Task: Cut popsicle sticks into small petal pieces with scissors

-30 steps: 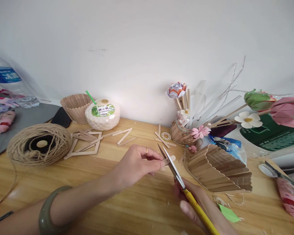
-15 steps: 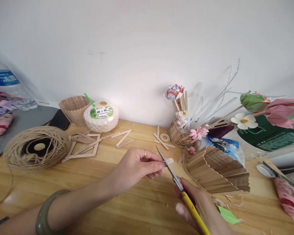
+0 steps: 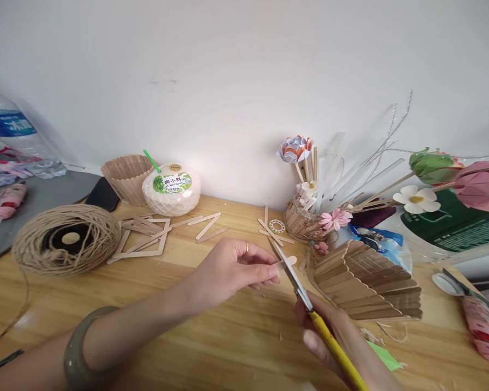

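Scissors (image 3: 293,277) across stick (image 3: 287,263), beside fan basket (image 3: 362,282).
Left hand (image 3: 232,269) pinches stick, lying left-right; right hand (image 3: 330,336) grips scissors, tips up-left, blades narrower than earlier.

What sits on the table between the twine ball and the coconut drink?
In the head view, between twine ball and coconut drink lie glued craft-stick frames and a dark phone-like object.

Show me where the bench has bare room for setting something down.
Bare wood lies between the twine ball and the left hand, and along the near edge. Crowded: right of the scissors, around the stick basket and flower pot.
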A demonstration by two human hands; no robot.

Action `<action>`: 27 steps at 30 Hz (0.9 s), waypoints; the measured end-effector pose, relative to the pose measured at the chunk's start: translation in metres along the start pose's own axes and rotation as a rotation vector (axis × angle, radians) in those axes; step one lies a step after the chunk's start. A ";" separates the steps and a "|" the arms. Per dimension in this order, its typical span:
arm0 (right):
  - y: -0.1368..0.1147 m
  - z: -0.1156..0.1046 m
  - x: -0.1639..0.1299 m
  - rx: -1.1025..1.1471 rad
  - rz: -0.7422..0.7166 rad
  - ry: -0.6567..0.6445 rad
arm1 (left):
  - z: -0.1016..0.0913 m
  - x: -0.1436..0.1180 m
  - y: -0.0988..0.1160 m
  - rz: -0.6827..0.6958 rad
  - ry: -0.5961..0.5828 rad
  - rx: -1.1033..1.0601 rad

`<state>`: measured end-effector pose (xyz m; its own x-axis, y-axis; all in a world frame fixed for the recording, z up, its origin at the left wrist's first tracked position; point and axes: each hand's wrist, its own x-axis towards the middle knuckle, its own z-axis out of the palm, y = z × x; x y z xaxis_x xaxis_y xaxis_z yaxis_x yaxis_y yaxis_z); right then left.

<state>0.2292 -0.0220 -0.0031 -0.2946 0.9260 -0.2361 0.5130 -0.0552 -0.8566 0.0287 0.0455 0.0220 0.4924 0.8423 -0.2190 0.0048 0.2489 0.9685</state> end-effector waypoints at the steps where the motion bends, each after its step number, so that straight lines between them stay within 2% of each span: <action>1: 0.005 -0.003 0.000 0.014 -0.020 -0.015 | -0.002 0.001 0.001 0.021 0.013 0.015; 4: 0.016 -0.010 -0.001 0.087 -0.066 0.060 | -0.008 0.006 -0.002 0.113 0.076 0.182; 7: 0.020 -0.013 -0.003 0.151 -0.036 0.189 | -0.005 0.007 -0.017 0.280 0.026 0.574; 10: 0.019 -0.012 -0.003 0.186 -0.038 0.207 | 0.014 -0.001 -0.045 0.497 -0.124 1.050; 11: 0.019 -0.012 -0.003 0.186 -0.033 0.214 | 0.022 -0.006 -0.055 0.515 -0.132 1.210; 13: 0.019 -0.012 -0.001 0.167 -0.028 0.221 | 0.037 -0.014 -0.073 0.460 -0.166 1.437; 17: 0.013 -0.009 0.003 0.021 -0.025 0.205 | 0.050 -0.023 -0.098 0.529 -0.179 1.649; 20: 0.009 -0.004 0.006 -0.176 0.047 0.195 | 0.052 -0.023 -0.111 0.642 -0.052 1.772; 22: 0.010 -0.001 0.006 -0.274 0.087 0.205 | 0.053 -0.023 -0.117 0.707 -0.013 1.811; 27: 0.008 0.001 0.005 -0.312 0.109 0.201 | 0.064 -0.015 -0.125 0.824 -0.094 1.741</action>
<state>0.2308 -0.0177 -0.0113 -0.0763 0.9774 -0.1970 0.7625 -0.0702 -0.6432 0.0768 -0.0289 -0.0884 0.8643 0.4459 0.2326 0.4833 -0.8644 -0.1387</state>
